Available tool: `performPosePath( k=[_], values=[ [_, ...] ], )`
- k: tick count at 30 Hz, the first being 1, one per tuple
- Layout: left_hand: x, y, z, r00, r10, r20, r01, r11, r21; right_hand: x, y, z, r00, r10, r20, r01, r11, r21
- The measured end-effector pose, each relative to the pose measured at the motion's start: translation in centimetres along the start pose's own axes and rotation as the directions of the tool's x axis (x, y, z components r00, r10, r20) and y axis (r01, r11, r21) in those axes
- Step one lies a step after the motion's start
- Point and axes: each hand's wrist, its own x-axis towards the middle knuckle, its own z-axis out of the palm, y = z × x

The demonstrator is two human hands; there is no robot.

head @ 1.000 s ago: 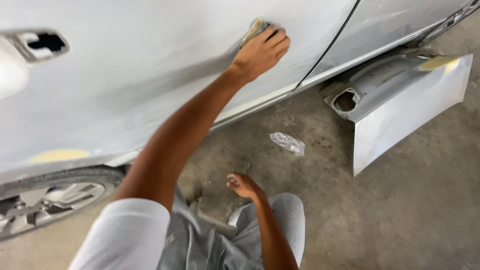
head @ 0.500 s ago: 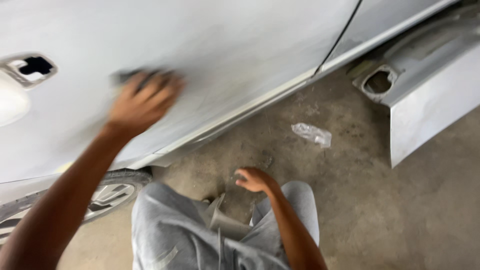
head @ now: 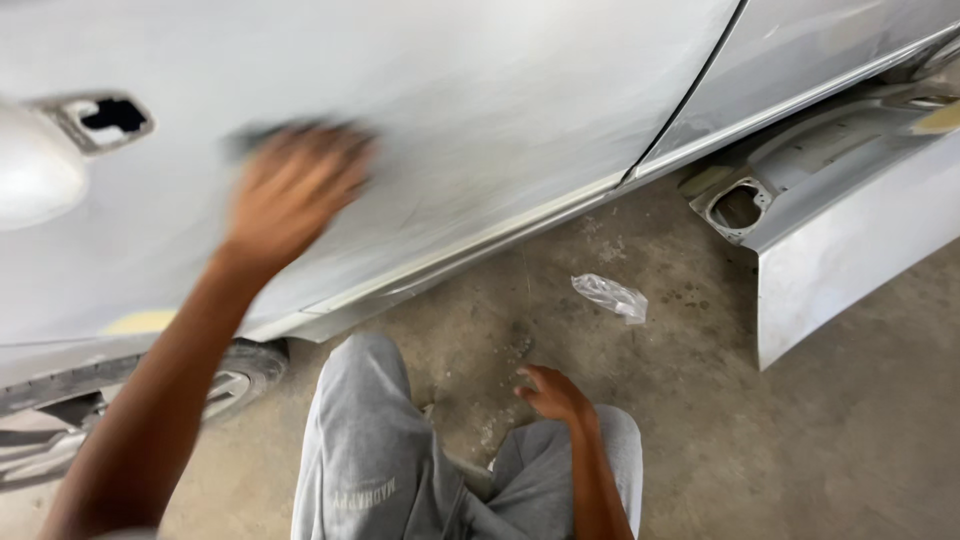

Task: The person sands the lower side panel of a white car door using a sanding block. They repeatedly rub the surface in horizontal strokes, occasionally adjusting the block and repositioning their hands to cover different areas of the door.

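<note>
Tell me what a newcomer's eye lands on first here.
The blurred left hand pressed on the grey car door, a dark pad under its fingers. Below, the right hand rests by the knee. A crumpled clear bag lies on the concrete floor beside a detached bumper.

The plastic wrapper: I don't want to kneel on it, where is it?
Head view, right of centre: the plastic wrapper lies on the concrete floor, between the car door and the loose bumper.

Left hand [head: 295,190] raised, blurred; right hand [head: 555,395] hangs loosely open.
</note>
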Motion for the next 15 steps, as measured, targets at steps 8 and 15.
performPosePath(
  k=[8, 15],
  values=[
    [-3.2, 1.1, 4.2, 0.797, -0.459, 0.392, 0.500, 0.866, -0.002, 4.3, -8.2, -0.5, 0.972, -0.203, 0.120, 0.209, 0.977, -0.039],
    [24.9, 9.9, 7.8, 0.990, 0.134, -0.042, -0.127, 0.981, 0.145, 3.2, -7.3, 0.5, 0.967, -0.252, -0.049, 0.256, 0.952, 0.165]
  ],
)
